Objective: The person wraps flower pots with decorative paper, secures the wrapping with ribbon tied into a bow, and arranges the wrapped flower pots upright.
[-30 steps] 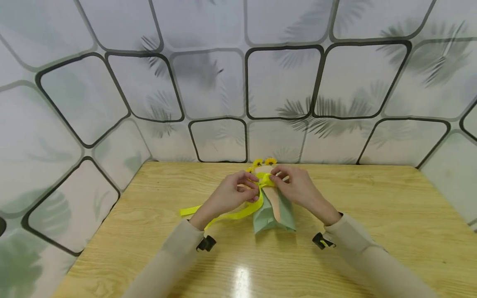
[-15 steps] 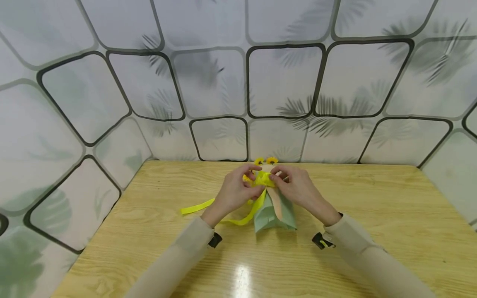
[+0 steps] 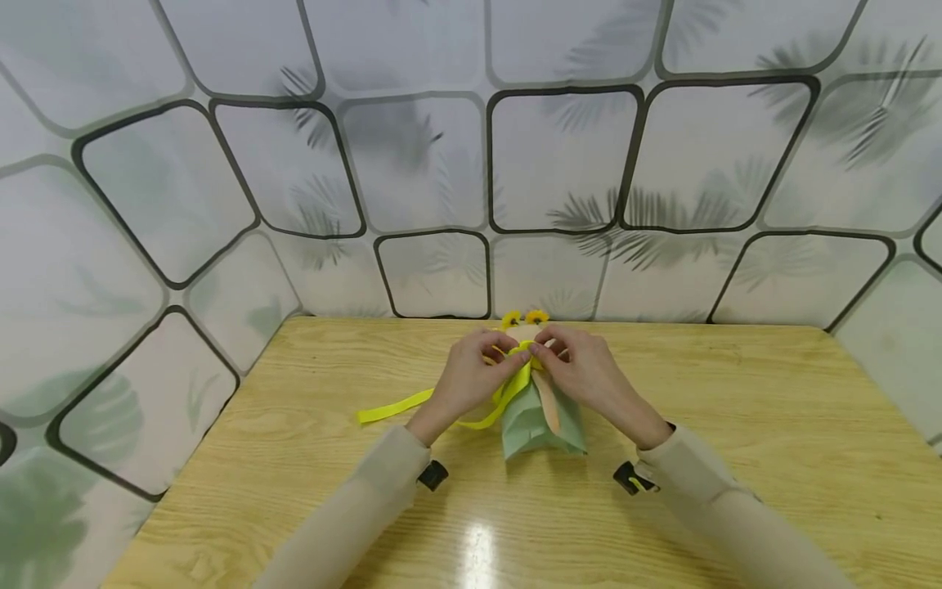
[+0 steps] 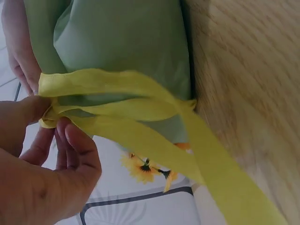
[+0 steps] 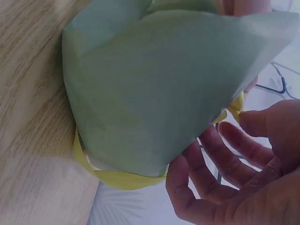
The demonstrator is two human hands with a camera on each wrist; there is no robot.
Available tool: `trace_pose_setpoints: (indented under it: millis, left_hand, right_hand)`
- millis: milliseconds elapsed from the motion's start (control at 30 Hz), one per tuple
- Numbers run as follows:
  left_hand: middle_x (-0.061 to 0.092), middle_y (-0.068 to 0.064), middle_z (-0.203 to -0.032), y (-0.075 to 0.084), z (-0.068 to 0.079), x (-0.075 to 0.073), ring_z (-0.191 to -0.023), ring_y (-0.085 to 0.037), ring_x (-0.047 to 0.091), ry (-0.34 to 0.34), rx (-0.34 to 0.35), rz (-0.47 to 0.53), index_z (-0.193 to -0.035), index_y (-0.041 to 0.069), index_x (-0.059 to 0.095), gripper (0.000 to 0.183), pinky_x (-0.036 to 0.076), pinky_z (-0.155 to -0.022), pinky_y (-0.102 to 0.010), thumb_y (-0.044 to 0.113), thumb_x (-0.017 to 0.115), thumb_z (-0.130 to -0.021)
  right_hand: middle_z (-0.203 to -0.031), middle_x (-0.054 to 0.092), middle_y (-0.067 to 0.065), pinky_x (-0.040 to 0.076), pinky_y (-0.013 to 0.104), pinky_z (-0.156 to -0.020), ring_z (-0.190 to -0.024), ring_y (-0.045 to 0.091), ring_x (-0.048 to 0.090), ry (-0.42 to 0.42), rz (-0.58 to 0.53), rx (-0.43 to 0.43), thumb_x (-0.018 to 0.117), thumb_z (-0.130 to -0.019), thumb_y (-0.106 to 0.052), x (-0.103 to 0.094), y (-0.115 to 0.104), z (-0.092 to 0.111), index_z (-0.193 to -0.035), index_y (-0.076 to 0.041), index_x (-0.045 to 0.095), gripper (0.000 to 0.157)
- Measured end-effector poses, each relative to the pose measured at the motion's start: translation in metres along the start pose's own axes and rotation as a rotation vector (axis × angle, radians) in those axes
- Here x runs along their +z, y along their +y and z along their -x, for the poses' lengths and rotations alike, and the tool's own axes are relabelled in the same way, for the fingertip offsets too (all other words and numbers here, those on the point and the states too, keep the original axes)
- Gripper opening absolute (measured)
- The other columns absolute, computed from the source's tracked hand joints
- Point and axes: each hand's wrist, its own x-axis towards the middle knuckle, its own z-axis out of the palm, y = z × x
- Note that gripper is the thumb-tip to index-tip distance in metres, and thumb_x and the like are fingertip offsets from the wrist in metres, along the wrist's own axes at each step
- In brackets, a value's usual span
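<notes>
A bouquet wrapped in pale green paper [image 3: 537,429] lies on the table, its sunflowers [image 3: 536,317] at the far end. Yellow ribbon [image 3: 489,417] goes round its narrow part, with loops and a knot between my hands. My left hand [image 3: 474,372] pinches the ribbon [image 4: 93,82] beside the knot between thumb and forefinger. From the other side, my right hand [image 3: 589,368] pinches ribbon too; in the right wrist view its thumb lies on a yellow bit beyond the paper's edge, other fingers loosely bent beside the paper [image 5: 145,89].
A ribbon tail [image 3: 393,409] trails leftward across the wooden table [image 3: 736,409]. A peach-coloured strip [image 3: 548,405] hangs down over the green paper. Behind the table's far edge rises a patterned wall covering [image 3: 559,164].
My left hand has moved right to the knot, its loose fingers now pinching the ribbon. The ribbon's slack has drawn along with it. My right hand has stayed almost still.
</notes>
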Motion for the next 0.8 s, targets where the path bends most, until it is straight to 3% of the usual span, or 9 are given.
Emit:
trace_pose_setpoints:
  millis: [167,300,500,700,800]
  left_hand:
    - [0.075,-0.005,-0.098,-0.0002,0.0010,0.0014,-0.087,-0.015,0.066,0.006,-0.076,0.085,-0.107,0.014,0.073,0.020,0.055,-0.077,-0.029,0.032,0.067,-0.100]
    - [0.074,-0.005,-0.097,-0.0001,0.0011,0.0017,-0.084,-0.015,0.065,0.017,-0.095,0.104,-0.103,0.014,0.070,0.018,0.055,-0.075,-0.029,0.031,0.070,-0.098]
    - [0.070,-0.008,-0.102,0.0007,0.0002,0.0028,-0.090,-0.017,0.067,0.031,-0.092,0.092,-0.098,0.012,0.065,0.016,0.057,-0.082,-0.030,0.027,0.071,-0.098]
    - [0.067,-0.008,-0.105,0.0006,-0.0001,0.0039,-0.087,-0.016,0.064,0.006,-0.066,0.071,-0.119,0.015,0.066,0.024,0.056,-0.079,-0.030,0.025,0.071,-0.098]
    - [0.067,-0.008,-0.109,0.0016,0.0000,0.0051,-0.088,-0.018,0.065,0.001,-0.030,0.066,-0.117,0.014,0.067,0.022,0.056,-0.076,-0.028,0.024,0.071,-0.098]
  right_hand:
    - [-0.104,0.077,0.013,0.058,0.033,-0.069,-0.088,0.024,0.072,-0.050,-0.010,0.028,0.061,-0.102,-0.024,-0.0020,0.0010,0.0012,-0.118,-0.004,0.074,0.029]
    - [-0.096,0.077,0.010,0.055,0.031,-0.068,-0.081,0.019,0.069,-0.065,-0.003,0.017,0.063,-0.098,-0.019,-0.0033,0.0011,0.0009,-0.108,-0.003,0.076,0.023]
    - [-0.100,0.077,0.012,0.059,0.039,-0.075,-0.090,0.027,0.072,-0.014,-0.007,0.041,0.062,-0.100,-0.020,-0.0031,0.0002,0.0028,-0.108,-0.006,0.074,0.020]
    - [-0.101,0.077,0.013,0.061,0.041,-0.074,-0.090,0.030,0.074,-0.007,-0.015,0.037,0.063,-0.100,-0.018,-0.0033,0.0003,0.0052,-0.108,-0.007,0.074,0.018]
    - [-0.098,0.077,0.013,0.061,0.040,-0.072,-0.089,0.030,0.074,-0.005,-0.021,0.031,0.066,-0.097,-0.017,-0.0033,0.0011,0.0060,-0.105,-0.007,0.074,0.014]
